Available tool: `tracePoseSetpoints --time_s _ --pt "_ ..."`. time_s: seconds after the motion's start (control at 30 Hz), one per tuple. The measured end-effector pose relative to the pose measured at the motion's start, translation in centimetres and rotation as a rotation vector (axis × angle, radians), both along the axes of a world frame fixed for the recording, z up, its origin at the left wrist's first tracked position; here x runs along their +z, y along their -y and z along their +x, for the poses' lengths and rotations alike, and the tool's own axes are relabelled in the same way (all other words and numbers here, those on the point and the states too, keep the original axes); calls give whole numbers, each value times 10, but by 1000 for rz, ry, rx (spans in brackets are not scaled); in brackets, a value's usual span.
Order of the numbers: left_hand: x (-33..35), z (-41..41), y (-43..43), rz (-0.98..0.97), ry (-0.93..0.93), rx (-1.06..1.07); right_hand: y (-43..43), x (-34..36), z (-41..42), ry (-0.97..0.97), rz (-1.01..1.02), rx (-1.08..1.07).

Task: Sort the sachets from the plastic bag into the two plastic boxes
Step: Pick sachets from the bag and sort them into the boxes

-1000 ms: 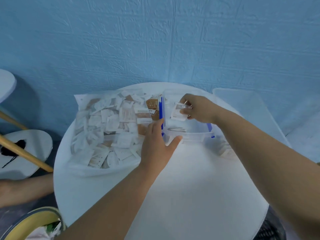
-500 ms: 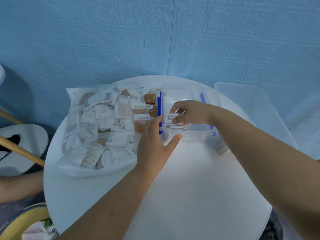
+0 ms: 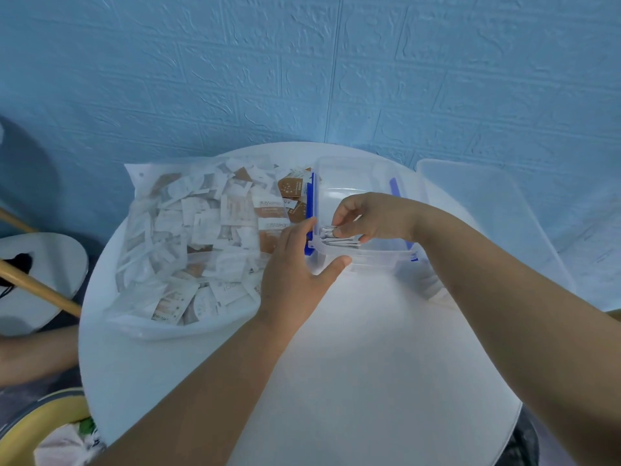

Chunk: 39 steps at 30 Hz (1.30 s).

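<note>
Background: blue brick-pattern wall (image 3: 302, 79) behind a round white surface (image 3: 369, 348).
Plastic bag (image 3: 188, 243): lies on the left, packed with mixed white and brown sachets, close beside the box, which I judge keeps my reach short.
Box (image 3: 353, 169): clear with blue clips.
Left hand (image 3: 292, 274): fingers straight along the box's left side, thumb on its near wall, bracing it against sliding.
Right hand (image 3: 376, 216): inside the box, fingers (image 3: 342, 211) pinching the white sachets (image 3: 339, 243) stacked in the near-left corner, probably to square them.
</note>
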<state>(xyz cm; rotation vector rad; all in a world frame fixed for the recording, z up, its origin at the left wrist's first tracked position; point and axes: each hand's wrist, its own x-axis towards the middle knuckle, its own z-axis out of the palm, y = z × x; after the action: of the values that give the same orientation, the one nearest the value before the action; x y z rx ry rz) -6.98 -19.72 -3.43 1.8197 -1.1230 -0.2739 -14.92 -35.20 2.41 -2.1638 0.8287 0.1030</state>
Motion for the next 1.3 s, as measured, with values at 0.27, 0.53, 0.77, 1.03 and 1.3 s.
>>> tracePoseSetpoints --time_s 0.27,0.53,0.77,1.03,1.3 --pt "6 5 -10 -32 52 -17 -7 1 -5 21 -159 -20" --pt "5 28 -111 -219 75 84 -75 27 -7 417 -245 56" --pt "-13 72 -158 154 392 173 -144 -11 20 224 -322 441" --pt "-13 83 -138 542 532 -21 -137 -38 41 177 -507 252" --pt "-10 84 -148 294 441 -130 -136 -59 56 113 -588 373"
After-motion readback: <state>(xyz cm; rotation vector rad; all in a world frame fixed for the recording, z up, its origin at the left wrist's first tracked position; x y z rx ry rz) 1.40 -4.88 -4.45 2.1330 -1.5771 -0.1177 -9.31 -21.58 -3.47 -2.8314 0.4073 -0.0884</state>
